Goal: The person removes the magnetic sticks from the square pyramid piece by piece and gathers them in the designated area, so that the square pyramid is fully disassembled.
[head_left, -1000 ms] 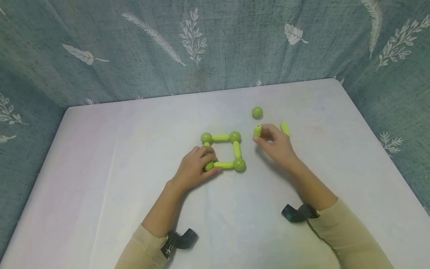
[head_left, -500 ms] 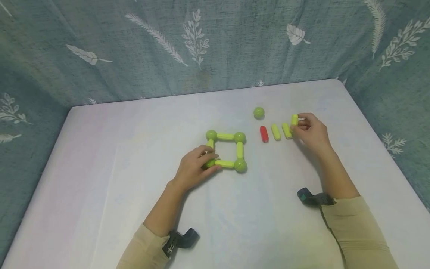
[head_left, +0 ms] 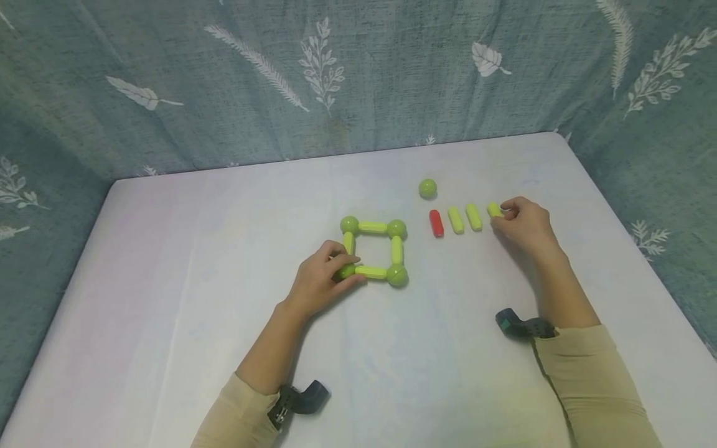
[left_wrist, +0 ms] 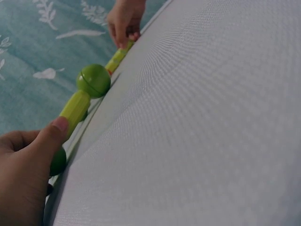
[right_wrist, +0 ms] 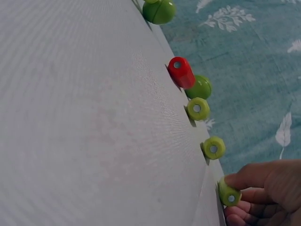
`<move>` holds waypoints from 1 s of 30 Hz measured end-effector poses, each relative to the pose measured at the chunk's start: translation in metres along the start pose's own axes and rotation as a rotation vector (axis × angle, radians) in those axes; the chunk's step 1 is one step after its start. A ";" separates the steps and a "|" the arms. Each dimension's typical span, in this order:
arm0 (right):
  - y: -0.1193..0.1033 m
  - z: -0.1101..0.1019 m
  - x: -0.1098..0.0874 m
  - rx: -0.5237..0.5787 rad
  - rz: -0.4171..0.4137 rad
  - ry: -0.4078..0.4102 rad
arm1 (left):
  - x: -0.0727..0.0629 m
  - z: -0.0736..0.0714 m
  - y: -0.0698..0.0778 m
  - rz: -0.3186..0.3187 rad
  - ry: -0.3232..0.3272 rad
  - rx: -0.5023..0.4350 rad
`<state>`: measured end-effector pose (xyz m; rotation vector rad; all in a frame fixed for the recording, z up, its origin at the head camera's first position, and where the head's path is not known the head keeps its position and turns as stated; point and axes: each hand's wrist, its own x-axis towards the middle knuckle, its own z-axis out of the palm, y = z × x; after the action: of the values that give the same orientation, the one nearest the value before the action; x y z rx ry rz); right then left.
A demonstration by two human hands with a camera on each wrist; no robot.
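A square of yellow-green rods joined by green balls [head_left: 372,228] lies on the table in the head view. My left hand [head_left: 320,277] grips its near left corner, fingers over the corner ball [head_left: 347,270] and partly hiding it. In the left wrist view the thumb [left_wrist: 49,136] lies along a rod [left_wrist: 75,110]. Off to the right, my right hand [head_left: 525,224] pinches a single yellow-green rod [head_left: 495,210] at the end of a row. That rod's silver end [right_wrist: 231,198] shows between thumb and fingers in the right wrist view.
Left of the pinched rod lie two more yellow-green rods [head_left: 473,217] and a red rod [head_left: 436,223], spaced side by side. Behind the red one sits a loose green ball [head_left: 428,188]. A leaf-patterned curtain [head_left: 246,93] borders the table's far edge.
My right hand has carried the rod rightward from beside the square and lowered it at the row's right end, uncovering the red rod and others. The left hand keeps its grip.
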<state>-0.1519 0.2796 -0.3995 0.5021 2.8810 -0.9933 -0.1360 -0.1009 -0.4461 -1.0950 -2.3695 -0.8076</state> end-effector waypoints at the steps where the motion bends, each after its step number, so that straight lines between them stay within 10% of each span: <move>1: 0.000 0.000 0.000 0.000 -0.003 0.001 | 0.000 -0.001 0.000 -0.002 -0.001 -0.004; 14: -0.023 -0.003 -0.017 0.010 -0.142 0.048 | -0.004 -0.003 -0.001 -0.018 -0.089 -0.181; 30: -0.072 0.055 -0.053 0.210 -0.555 -0.431 | -0.003 -0.002 0.004 -0.031 -0.161 -0.437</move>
<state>-0.1278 0.1778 -0.3922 -0.4861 2.5638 -1.2799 -0.1306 -0.1017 -0.4451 -1.3349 -2.4061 -1.3395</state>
